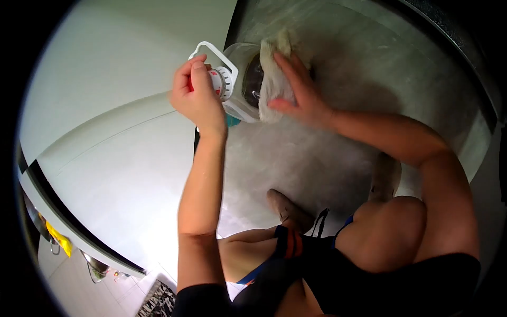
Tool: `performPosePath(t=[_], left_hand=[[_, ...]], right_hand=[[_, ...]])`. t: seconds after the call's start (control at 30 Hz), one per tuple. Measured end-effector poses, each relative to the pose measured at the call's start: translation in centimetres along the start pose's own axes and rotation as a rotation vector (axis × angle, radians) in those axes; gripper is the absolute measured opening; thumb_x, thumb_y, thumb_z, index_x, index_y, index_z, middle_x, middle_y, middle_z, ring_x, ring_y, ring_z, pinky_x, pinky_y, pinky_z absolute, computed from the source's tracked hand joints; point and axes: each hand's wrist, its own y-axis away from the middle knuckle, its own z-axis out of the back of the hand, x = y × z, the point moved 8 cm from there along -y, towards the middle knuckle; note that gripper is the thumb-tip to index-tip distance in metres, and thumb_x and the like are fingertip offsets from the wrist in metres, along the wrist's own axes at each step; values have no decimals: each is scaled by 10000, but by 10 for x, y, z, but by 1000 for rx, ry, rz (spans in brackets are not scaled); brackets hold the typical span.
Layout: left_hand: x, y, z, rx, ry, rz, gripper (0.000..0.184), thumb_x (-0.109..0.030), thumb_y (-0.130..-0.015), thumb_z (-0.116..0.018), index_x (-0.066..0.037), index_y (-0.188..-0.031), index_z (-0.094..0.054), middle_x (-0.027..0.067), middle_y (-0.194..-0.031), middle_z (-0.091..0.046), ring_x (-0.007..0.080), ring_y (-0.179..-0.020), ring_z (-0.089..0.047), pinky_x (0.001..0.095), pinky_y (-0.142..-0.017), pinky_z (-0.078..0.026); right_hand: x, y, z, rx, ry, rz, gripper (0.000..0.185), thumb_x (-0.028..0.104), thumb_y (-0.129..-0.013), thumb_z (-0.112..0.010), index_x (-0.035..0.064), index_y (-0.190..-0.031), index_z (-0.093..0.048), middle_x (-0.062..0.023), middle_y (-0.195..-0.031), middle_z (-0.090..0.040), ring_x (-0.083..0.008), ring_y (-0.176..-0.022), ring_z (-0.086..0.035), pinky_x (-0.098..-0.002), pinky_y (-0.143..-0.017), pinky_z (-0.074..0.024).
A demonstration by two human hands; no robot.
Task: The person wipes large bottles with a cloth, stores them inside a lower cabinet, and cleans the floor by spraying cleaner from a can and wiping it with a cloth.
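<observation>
A clear plastic jug [252, 79] with a white handle [215, 51] is held tilted on its side, with something dark showing through its wall. My left hand [198, 92] is closed around the jug's red and white cap [226, 83] at the neck. My right hand [301, 92] lies on a whitish cloth [273, 79], fingers apart, pressing it against the jug's far end. The cloth covers that end, so its shape is hidden. Below the jug a bit of a teal object [232, 120] peeks out.
White cabinet fronts [111, 158] stand to my left. Below lies a grey floor [311, 153], where my feet and bent knees show. At lower left are a yellow item [58, 239], a metal pot-like thing [96, 264] and a patterned mat [158, 301].
</observation>
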Motion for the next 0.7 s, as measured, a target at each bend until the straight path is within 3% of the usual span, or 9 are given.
performPosePath(t=[0.03,0.13,0.23,0.33,0.37,0.47,0.5,0.6,0.7], left_hand=[[-1,3,1,-57,69,20,153,-91,-879,-567,37,-913,-643,72,-773,-620,111,-700,-544,218,-642,-435],[4,5,3,-45,103,52,139,-69,-871,-557,42,-896,-637,87,-790,-632,126,-721,-572,234,-666,-460],[8,-7,4,-34,103,5,124,-49,-861,-547,44,-870,-629,101,-793,-638,137,-726,-589,251,-679,-479],[7,-7,3,-46,108,-54,117,-34,-852,-536,41,-859,-625,106,-793,-636,142,-723,-591,258,-687,-484],[8,-6,2,-56,106,-19,116,-23,-847,-523,39,-854,-621,106,-787,-632,146,-723,-592,263,-681,-487],[8,-4,4,-85,80,5,115,-24,-848,-517,36,-850,-616,102,-785,-627,144,-715,-587,263,-668,-487],[5,-5,6,-89,72,7,113,-24,-847,-517,35,-847,-614,101,-784,-626,143,-713,-585,264,-666,-487],[5,-7,3,-93,74,26,106,-24,-844,-520,35,-840,-609,98,-784,-621,139,-707,-580,264,-666,-484],[5,-6,4,-87,65,23,101,-37,-841,-536,29,-829,-611,89,-767,-622,127,-687,-568,249,-640,-466]], right_hand=[[8,4,-1,-20,-18,89,853,330,-733,-759,82,-1413,-307,-239,-1415,-264,-438,-1321,-231,-484,-1080,-236],[0,-6,0,24,68,254,829,326,-740,-752,85,-1406,-320,-219,-1414,-282,-396,-1307,-290,-448,-1066,-278],[-15,-44,5,137,-123,146,682,365,-810,-685,52,-1342,-397,-208,-1312,-434,-328,-1209,-445,-389,-1005,-361],[-67,-70,-8,175,-405,-287,522,389,-902,-566,12,-1249,-466,-181,-1139,-576,-269,-1056,-564,-345,-921,-422],[-66,-77,-2,120,-385,-308,466,393,-950,-476,-10,-1181,-505,-170,-1027,-627,-255,-983,-596,-343,-885,-437],[-68,-62,-8,-140,-442,-284,448,366,-963,-460,-18,-1193,-487,-167,-1044,-626,-253,-974,-598,-338,-879,-441],[-64,-48,-11,-124,-552,-328,522,349,-922,-534,-5,-1287,-414,-208,-1182,-549,-305,-1088,-535,-375,-945,-402],[-13,9,-14,-167,35,-24,677,306,-854,-621,13,-1377,-306,-241,-1331,-398,-373,-1217,-404,-425,-1026,-319],[-11,21,-24,-112,9,-24,807,269,-787,-678,26,-1419,-239,-253,-1399,-277,-421,-1283,-288,-464,-1068,-247]])
